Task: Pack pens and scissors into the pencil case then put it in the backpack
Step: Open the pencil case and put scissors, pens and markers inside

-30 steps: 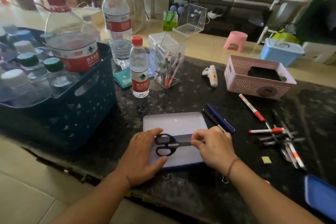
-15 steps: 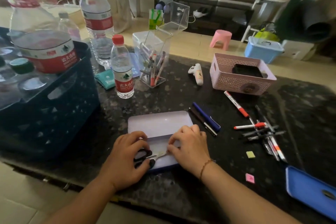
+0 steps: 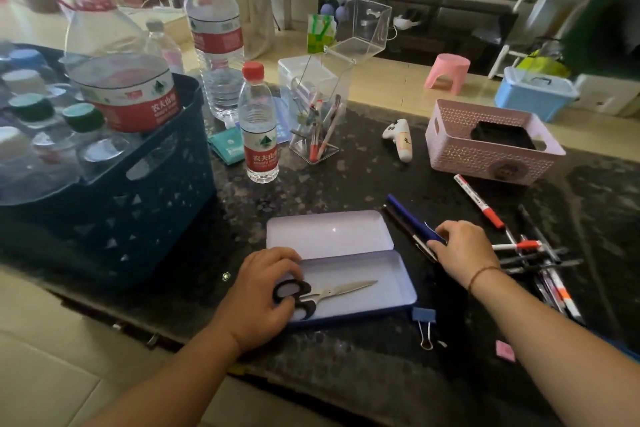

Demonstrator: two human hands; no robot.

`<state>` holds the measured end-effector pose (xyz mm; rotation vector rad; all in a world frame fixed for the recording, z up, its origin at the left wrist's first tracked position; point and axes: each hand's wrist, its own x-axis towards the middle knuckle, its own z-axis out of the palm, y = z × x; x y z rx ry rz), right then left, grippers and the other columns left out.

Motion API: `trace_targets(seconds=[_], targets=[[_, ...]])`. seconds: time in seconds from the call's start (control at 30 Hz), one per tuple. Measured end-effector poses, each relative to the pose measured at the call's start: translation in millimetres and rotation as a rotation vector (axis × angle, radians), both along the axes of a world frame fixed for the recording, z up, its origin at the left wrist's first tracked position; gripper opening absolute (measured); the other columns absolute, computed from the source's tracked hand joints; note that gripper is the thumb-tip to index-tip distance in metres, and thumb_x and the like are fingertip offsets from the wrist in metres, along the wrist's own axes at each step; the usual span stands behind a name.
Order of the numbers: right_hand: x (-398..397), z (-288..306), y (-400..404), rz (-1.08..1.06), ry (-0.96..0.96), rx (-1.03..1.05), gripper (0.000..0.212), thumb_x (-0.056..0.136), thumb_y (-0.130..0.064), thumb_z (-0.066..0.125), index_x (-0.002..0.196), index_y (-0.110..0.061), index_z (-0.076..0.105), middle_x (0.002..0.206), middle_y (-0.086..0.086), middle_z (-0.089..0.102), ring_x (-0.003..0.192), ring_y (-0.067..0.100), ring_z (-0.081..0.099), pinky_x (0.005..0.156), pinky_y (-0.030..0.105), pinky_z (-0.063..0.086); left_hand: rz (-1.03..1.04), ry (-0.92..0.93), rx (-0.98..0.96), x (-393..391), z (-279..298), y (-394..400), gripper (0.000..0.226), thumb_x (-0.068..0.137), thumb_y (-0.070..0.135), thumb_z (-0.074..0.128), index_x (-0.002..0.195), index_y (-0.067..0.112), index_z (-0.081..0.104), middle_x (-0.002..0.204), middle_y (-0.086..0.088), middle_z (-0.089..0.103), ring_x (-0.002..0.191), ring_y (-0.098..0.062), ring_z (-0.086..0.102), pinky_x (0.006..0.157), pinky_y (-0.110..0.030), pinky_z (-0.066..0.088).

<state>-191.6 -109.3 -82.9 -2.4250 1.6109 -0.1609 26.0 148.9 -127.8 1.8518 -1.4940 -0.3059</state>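
Observation:
The blue tin pencil case (image 3: 391,291) lies open on the dark counter, its lid (image 3: 329,232) flat behind the tray. Black-handled scissors (image 3: 332,291) lie inside the tray, blades pointing right. My left hand (image 3: 259,298) rests on the scissor handles at the tray's left end. My right hand (image 3: 464,250) is to the right of the case, fingers on a blue pen (image 3: 412,218) and a black pen (image 3: 405,229) lying side by side. More pens (image 3: 540,260) lie in a loose pile further right. No backpack is in view.
A dark blue basket (image 3: 138,204) of water bottles fills the left. A small bottle (image 3: 259,125), a clear pen holder (image 3: 318,114) and a pink basket (image 3: 485,146) stand behind. A blue binder clip (image 3: 424,319) lies by the case's front right corner.
The scissors now lie flat in the tray. My right hand has left them and moved right onto the blue and black pens. My left hand stays on the handles.

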Motion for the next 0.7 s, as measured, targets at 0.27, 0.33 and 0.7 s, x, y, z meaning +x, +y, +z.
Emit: trace_targets(seconds=[0.27,0.33,0.7], targets=[[4,25,60,0.385,-0.469,-0.058,0.019,0.090,-0.004,0.055,0.100,-0.009,0.070,0.082,-0.003,0.060,0.075,0.011,0.057,0.071,0.015,0.040,0.011,0.015,0.002,-1,-1,0,0.020,0.069,0.030,0.052,0.088,0.035,0.053,0.117,0.016,0.053,0.113,-0.009,0.048,0.097,-0.025,0.035],[12,25,80,0.484,-0.437,0.072,0.020,0.089,-0.004,0.056,0.096,-0.014,0.072,0.082,-0.013,0.057,0.072,-0.002,0.052,0.070,0.007,0.036,0.041,0.083,0.008,-2,2,1,0.028,0.071,0.033,0.054,0.096,0.040,0.046,0.115,0.017,0.054,0.112,-0.008,0.049,0.095,-0.026,0.041],[52,-7,101,0.182,-0.416,0.130,0.013,0.089,-0.017,0.059,0.078,-0.011,0.063,0.078,0.000,0.061,0.073,0.013,0.056,0.057,0.015,0.039,0.016,-0.033,-0.029,-2,4,0,0.029,0.080,0.040,0.056,0.108,0.033,0.061,0.119,0.016,0.052,0.113,-0.004,0.049,0.101,-0.033,0.041]])
